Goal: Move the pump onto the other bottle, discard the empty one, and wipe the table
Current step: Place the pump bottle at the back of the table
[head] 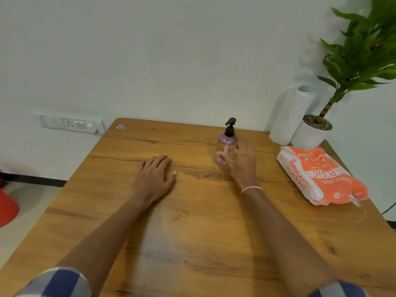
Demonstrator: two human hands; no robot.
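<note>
- The wooden table (214, 243) carries just one bottle, so I'd judge the empty one is already gone; a red thing (7, 207) low at the left edge could be a bin, but I cannot tell.
- An orange-and-white tissue pack (321, 176) lies at the right edge, printed "ORIGAMI KLASSIC" twice, one copy upside down from where I stand. Behind it stand a paper towel roll (291, 116) and a potted plant (351, 67), unlabelled.
- The left hand (153, 175) lies flat on the wood, fingers loosely spread, holding nothing.
- The right hand (241, 161) is open beside the bottle, thumb against its base, fingers not closed around it.
- The clear pink bottle (226, 147) stands upright toward the back right with the black pump (230, 126) seated on it: the swap looks done.
- A small amber spill (180, 215) glistens mid-table, near the forearms. Wiping appears to be what is left.
- A blue sticker (121, 126) sits at the far-left corner, unreadable.
</note>
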